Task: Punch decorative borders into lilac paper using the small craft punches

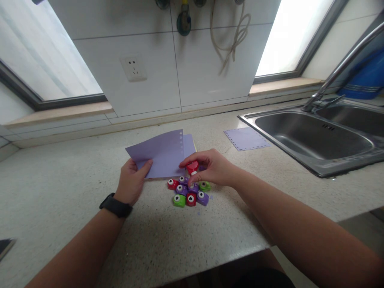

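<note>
I look down at my two hands over the bench (75, 192). My left hand (132, 182) holds the purple paper (163, 154) by its lower left side. The thumb lies on top, and the other fingers are under the sheet, so I cannot see them. The paper is lifted a little off the bench. Its long side runs from left to right and tips up toward the right. A row of small holes runs down its right edge.

My right hand (210, 168) pinches a red punch (192, 167). Its fingers (187, 161) are curled over the top of the punch and the thumb is below it. The punch sits right at the lower right corner of the paper, so the paper lies to the left of these fingers. I cannot tell if the paper edge is inside the punch slot. The right hand is the one at the punch, and the left hand is well apart from it, across the sheet.

Just below the red punch is a pile of small punches (187, 192), green, red and purple. Another purple sheet (246, 139) lies flat near the sink (315, 138).
</note>
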`<state>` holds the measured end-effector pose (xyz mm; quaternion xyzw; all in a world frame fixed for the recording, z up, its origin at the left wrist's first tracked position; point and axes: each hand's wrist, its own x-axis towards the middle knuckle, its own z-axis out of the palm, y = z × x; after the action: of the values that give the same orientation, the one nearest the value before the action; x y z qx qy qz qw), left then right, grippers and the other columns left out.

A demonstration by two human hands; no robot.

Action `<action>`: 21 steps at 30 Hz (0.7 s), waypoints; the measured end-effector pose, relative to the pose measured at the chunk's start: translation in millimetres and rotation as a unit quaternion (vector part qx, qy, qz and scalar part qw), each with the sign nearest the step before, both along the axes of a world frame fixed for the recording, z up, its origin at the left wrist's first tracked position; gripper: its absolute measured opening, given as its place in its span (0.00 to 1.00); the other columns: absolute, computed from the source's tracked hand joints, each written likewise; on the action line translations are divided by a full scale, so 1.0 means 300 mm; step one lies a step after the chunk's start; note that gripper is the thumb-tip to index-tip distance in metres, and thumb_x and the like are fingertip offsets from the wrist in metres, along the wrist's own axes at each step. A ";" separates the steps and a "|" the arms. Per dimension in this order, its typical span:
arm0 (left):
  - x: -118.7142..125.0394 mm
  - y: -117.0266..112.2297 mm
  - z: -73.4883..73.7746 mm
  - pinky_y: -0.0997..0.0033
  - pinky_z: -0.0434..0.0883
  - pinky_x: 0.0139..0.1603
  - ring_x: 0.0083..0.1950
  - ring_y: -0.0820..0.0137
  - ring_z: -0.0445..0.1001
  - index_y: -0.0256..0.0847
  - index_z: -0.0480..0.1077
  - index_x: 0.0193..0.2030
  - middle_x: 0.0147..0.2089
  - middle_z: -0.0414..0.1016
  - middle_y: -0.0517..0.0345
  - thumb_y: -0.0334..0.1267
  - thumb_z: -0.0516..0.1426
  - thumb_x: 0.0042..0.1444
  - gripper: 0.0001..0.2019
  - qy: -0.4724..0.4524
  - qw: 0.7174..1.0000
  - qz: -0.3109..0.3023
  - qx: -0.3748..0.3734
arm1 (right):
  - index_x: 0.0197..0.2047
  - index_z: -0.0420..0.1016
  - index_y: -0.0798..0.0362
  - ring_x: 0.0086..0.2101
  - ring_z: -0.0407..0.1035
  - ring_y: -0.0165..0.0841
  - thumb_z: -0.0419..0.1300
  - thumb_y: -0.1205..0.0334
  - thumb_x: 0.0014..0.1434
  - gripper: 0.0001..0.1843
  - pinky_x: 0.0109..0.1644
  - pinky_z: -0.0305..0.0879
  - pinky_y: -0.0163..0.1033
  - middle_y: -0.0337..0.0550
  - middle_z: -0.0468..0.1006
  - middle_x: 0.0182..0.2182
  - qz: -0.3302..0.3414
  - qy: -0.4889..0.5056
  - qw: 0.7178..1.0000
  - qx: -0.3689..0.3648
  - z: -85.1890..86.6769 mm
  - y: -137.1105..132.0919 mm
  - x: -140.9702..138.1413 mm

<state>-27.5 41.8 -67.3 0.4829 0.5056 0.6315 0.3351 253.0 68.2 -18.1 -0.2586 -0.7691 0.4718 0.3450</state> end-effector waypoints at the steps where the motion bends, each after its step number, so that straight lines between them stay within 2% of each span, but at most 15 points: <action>1: 0.000 0.000 0.001 0.54 0.71 0.62 0.53 0.58 0.79 0.36 0.78 0.53 0.53 0.82 0.46 0.43 0.71 0.52 0.23 0.003 1.000 0.000 0.000 | 0.47 0.85 0.54 0.35 0.75 0.32 0.80 0.55 0.43 0.28 0.42 0.73 0.39 0.42 0.84 0.35 -0.004 -0.004 1.000 0.009 0.004 -0.003 0.000; 8: -0.001 0.001 -0.005 0.53 0.71 0.62 0.53 0.58 0.79 0.38 0.78 0.53 0.53 0.82 0.48 0.43 0.71 0.50 0.23 -0.012 1.000 -0.002 0.001 | 0.44 0.86 0.52 0.34 0.75 0.31 0.79 0.56 0.46 0.21 0.39 0.71 0.36 0.39 0.83 0.33 -0.040 0.005 0.998 0.054 0.030 -0.017 0.005; 13: -0.006 0.004 -0.015 0.52 0.70 0.63 0.54 0.58 0.79 0.38 0.78 0.52 0.53 0.82 0.47 0.42 0.72 0.50 0.22 -0.025 1.000 -0.004 -0.002 | 0.46 0.85 0.52 0.37 0.76 0.32 0.80 0.57 0.45 0.25 0.43 0.72 0.38 0.41 0.83 0.36 -0.015 0.025 0.999 0.034 0.029 -0.013 0.007; 17: -0.009 0.006 -0.015 0.52 0.70 0.64 0.54 0.58 0.79 0.38 0.78 0.51 0.53 0.82 0.47 0.42 0.71 0.51 0.22 -0.018 1.000 -0.006 0.001 | 0.44 0.85 0.53 0.36 0.76 0.32 0.79 0.57 0.47 0.20 0.42 0.72 0.38 0.41 0.83 0.34 -0.026 0.021 0.998 0.055 0.029 -0.013 0.007; 21: -0.009 0.006 -0.014 0.52 0.70 0.64 0.54 0.58 0.79 0.38 0.78 0.52 0.53 0.82 0.48 0.42 0.71 0.52 0.22 -0.014 1.000 -0.008 -0.001 | 0.46 0.84 0.54 0.37 0.76 0.32 0.79 0.57 0.47 0.23 0.44 0.73 0.38 0.42 0.83 0.36 -0.019 0.043 0.998 0.039 0.029 -0.013 0.007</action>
<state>-30.2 43.5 -71.6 0.4779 0.4977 0.6352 0.3470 255.2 64.3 -9.3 -0.2388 -0.7660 0.4461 0.3965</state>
